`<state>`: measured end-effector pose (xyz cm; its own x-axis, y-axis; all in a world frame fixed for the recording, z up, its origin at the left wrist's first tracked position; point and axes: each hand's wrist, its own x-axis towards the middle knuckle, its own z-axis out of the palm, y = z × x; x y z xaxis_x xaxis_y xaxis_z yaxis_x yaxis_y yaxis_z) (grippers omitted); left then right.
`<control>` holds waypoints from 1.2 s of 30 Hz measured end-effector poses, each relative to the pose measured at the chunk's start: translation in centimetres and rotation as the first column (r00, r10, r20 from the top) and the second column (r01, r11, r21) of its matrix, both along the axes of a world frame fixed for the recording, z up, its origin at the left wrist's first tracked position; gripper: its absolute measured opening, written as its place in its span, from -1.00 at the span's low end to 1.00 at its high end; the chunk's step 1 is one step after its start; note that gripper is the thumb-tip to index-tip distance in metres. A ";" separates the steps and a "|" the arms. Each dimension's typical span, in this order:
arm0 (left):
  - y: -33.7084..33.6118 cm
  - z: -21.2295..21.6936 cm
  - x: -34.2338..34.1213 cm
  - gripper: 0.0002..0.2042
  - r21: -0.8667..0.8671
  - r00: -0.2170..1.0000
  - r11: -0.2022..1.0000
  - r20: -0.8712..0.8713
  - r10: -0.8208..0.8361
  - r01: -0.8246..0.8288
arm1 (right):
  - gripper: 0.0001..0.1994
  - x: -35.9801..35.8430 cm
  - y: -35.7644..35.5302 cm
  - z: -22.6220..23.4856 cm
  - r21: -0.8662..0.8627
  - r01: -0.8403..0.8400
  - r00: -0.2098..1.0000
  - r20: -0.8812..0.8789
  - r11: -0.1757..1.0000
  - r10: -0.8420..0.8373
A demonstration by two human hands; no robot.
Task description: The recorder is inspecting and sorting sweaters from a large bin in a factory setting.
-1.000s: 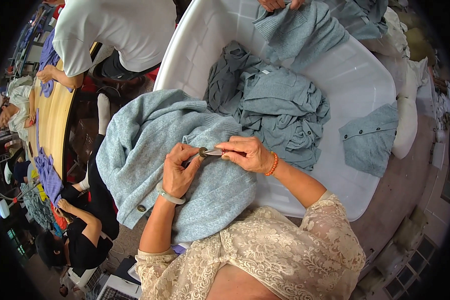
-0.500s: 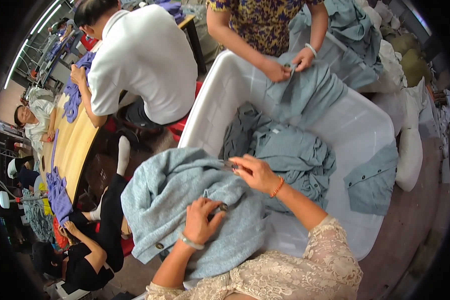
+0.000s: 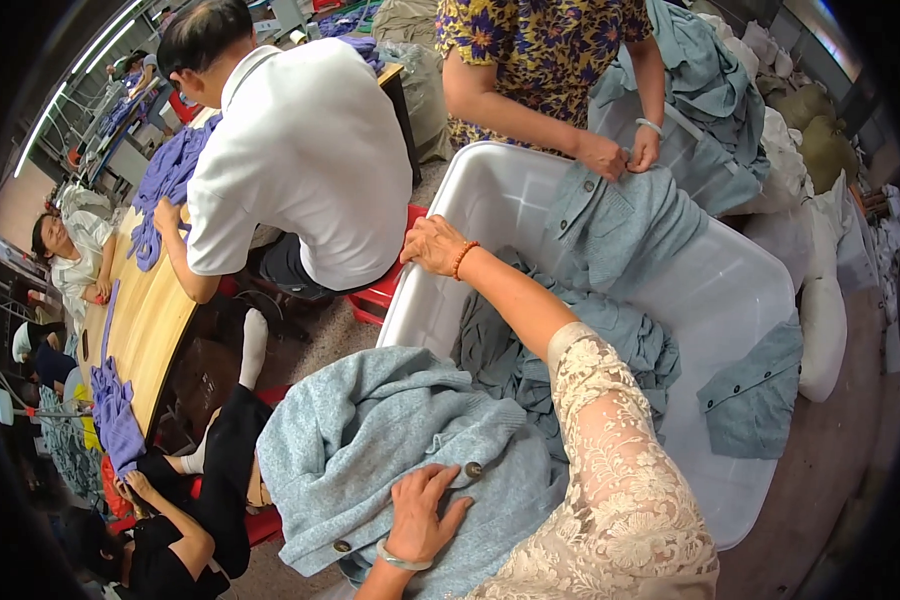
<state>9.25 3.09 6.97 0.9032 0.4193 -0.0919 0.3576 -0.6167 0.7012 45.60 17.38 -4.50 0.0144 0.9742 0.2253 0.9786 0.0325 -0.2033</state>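
A light blue-grey knitted cardigan (image 3: 370, 430) with dark buttons lies bunched in front of me over the near edge of a white plastic bin (image 3: 760, 270). My left hand (image 3: 422, 515) rests on the cardigan, fingers spread flat beside a button (image 3: 473, 469). Stretched out to the bin's far left rim is my right hand (image 3: 436, 246), its fingers bent down over the edge. The fingertips are hidden, so what they hold, if anything, cannot be made out. More grey-blue knit garments (image 3: 610, 330) are heaped inside the bin.
Across the bin, a person in a patterned top handles another grey-blue cardigan (image 3: 625, 215) over the rim. A buttoned garment (image 3: 755, 390) hangs on the bin's right side. At left, seated people work with purple knits (image 3: 115, 400) at a wooden table (image 3: 160, 330). White sacks (image 3: 820, 320) stand right.
My right hand has moved from above the cardigan, where it held small snips, out to the bin's left rim. The snips no longer show. My left hand has loosened from the button and flattened.
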 end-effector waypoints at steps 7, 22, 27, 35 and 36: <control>0.8 -0.1 -0.4 -0.54 -0.040 1.000 0.999 0.024 0.004 -0.003 | -0.70 1.4 1.3 -0.7 -0.211 -0.109 0.982 -0.173 0.971 0.073; -1.3 -1.0 -0.9 -0.61 -0.010 0.992 0.995 0.075 0.104 -0.103 | -0.60 -1.2 0.9 -2.6 -0.226 0.140 0.943 0.326 0.964 -0.061; -1.2 -0.8 -1.3 -0.61 0.032 0.991 0.996 0.107 0.079 -0.083 | -0.42 -3.1 -2.0 0.6 0.026 0.179 0.969 0.170 0.984 -0.181; -0.1 0.2 -2.1 -0.65 -0.017 0.986 1.000 0.169 0.006 -0.004 | -0.36 1.1 -15.3 13.4 0.538 0.353 0.899 -0.420 0.765 -0.120; 0.3 0.0 -2.7 -0.66 -0.025 0.986 1.000 0.165 0.005 -0.001 | -0.31 2.4 -16.9 17.8 0.502 0.424 0.578 -0.790 0.754 0.201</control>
